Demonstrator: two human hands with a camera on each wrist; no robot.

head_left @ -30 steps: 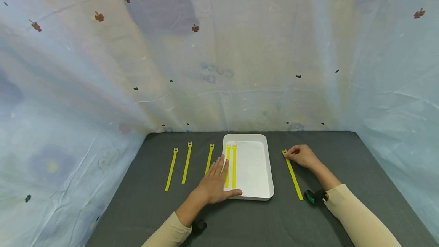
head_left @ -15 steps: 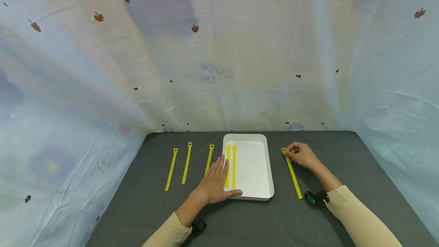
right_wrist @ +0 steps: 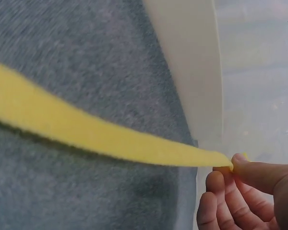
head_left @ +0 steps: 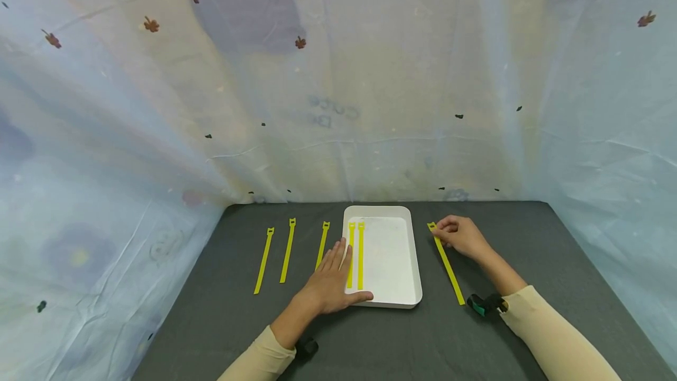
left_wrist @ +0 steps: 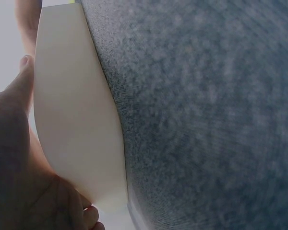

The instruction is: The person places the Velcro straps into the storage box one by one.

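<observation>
Two yellow straps point(head_left: 361, 257) lie side by side in the left part of a white tray point(head_left: 391, 257). My left hand point(head_left: 330, 287) rests over the tray's front left edge with its fingers straight, covering part of the near wall. Right of the tray, my right hand point(head_left: 463, 236) pinches another yellow strap point(head_left: 448, 268) near its slotted head, between thumb and finger. In the right wrist view this strap point(right_wrist: 110, 139) runs from the fingertips of the right hand point(right_wrist: 249, 191) across the view, with a shadow beneath it.
Several yellow straps lie on the dark grey cloth point(head_left: 391, 346) left of the tray: one far left point(head_left: 264, 260), one beside it point(head_left: 288, 251), and one point(head_left: 322, 244) partly behind the left hand. A patterned curtain point(head_left: 338, 104) hangs behind and at the sides.
My right hand has moved slightly up and left in the head view, drawing the pinched strap's head toward the tray. The left hand keeps its place.
</observation>
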